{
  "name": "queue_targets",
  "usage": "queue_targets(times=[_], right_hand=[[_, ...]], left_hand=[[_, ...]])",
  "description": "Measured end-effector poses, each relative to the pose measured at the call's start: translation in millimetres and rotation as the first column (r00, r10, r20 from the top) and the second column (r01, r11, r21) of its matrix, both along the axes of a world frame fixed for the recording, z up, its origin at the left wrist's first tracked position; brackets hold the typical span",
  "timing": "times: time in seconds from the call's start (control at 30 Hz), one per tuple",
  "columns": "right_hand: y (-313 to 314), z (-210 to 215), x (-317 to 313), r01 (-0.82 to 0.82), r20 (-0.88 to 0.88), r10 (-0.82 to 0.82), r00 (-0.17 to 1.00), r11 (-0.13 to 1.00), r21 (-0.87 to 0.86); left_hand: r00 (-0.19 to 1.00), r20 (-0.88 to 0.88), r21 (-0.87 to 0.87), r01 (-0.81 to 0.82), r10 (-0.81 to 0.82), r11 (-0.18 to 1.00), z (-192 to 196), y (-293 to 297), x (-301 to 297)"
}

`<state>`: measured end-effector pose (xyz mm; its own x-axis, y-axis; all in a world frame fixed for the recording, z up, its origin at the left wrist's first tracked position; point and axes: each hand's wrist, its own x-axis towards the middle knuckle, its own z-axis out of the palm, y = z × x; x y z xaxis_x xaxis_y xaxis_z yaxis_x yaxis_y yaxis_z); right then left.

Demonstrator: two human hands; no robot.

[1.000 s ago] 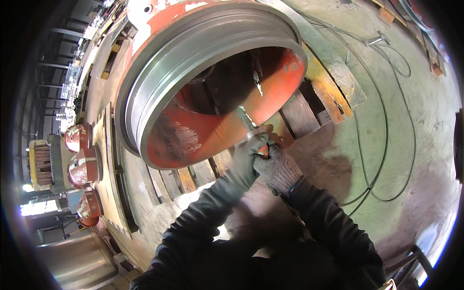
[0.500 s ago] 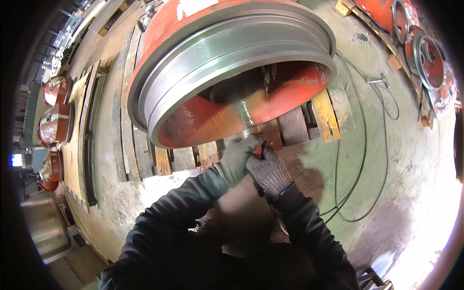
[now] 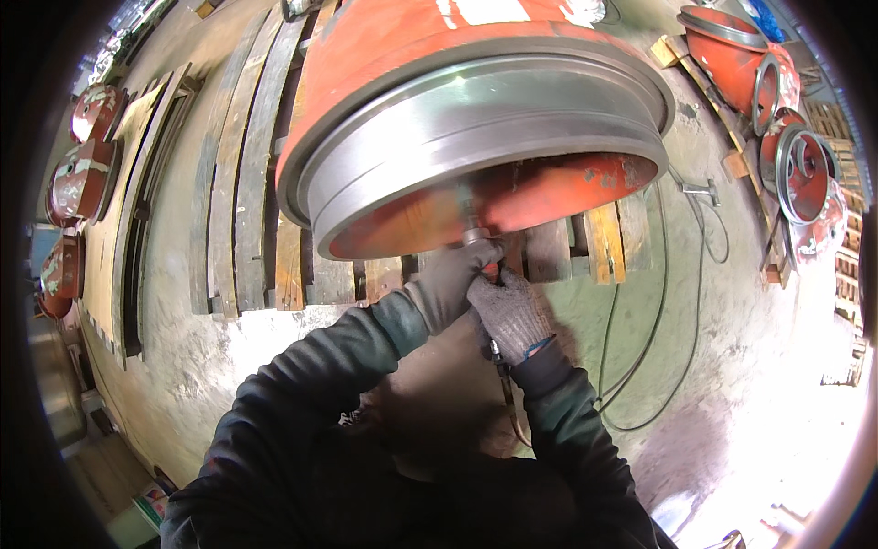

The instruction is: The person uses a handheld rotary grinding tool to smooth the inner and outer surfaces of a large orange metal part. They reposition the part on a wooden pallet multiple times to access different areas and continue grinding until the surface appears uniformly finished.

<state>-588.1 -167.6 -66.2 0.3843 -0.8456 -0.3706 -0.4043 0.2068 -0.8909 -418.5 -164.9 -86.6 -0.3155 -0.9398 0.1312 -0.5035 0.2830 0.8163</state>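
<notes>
A large orange-red hollow metal casting [image 3: 393,50] lies with its open end toward me, edged by a bare, shiny machined ring [image 3: 485,119]. In front of its lower lip, both my gloved hands are closed around a slim straight air grinder [image 3: 475,234]. My left hand [image 3: 453,285], in a grey glove, wraps the front part, near the metal collar. Just behind it, my right hand [image 3: 514,316] grips the rear of the body in a knitted grey glove. The tool's blurred tip reaches into the casting's opening. From its back end an air hose [image 3: 509,403] hangs down.
A wooden pallet [image 3: 251,178] lies under the casting. Dark hoses [image 3: 672,311] loop across the floor at right. More orange castings [image 3: 796,169] stand on a pallet at far right, and several red castings [image 3: 82,183] sit beyond another pallet [image 3: 137,220] at left.
My view has shifted, so the casting appears farther right and slightly higher. Both hands keep their grip on the grinder, its tip still inside the opening.
</notes>
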Motion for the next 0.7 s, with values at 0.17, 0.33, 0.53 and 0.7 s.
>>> queue_targets(times=[0.17, 0.33, 0.53, 0.7], right_hand=[[-5.3, -15.7, -10.0, -0.003, 0.109, -0.003, 0.994, 0.998, 0.055], [-9.0, -13.9, -15.2, -0.069, 0.057, 0.070, 0.996, 0.997, -0.033], [-19.2, 7.5, -12.9, -0.183, -0.031, 0.181, 0.983, 0.974, -0.134], [-28.7, 30.5, -12.8, -0.329, 0.017, 0.330, 0.944, 0.944, -0.034]], left_hand=[[0.992, -0.036, -0.035, -0.121, 0.120, 0.992, 12.7, -3.9, -5.6], [0.983, -0.080, 0.050, -0.162, 0.166, 0.986, 15.8, -0.7, -4.5], [0.977, -0.138, 0.108, -0.151, 0.166, 0.983, -0.6, -12.0, -7.1], [0.941, -0.254, 0.088, -0.206, 0.222, 0.975, 2.2, -8.9, -7.5]])
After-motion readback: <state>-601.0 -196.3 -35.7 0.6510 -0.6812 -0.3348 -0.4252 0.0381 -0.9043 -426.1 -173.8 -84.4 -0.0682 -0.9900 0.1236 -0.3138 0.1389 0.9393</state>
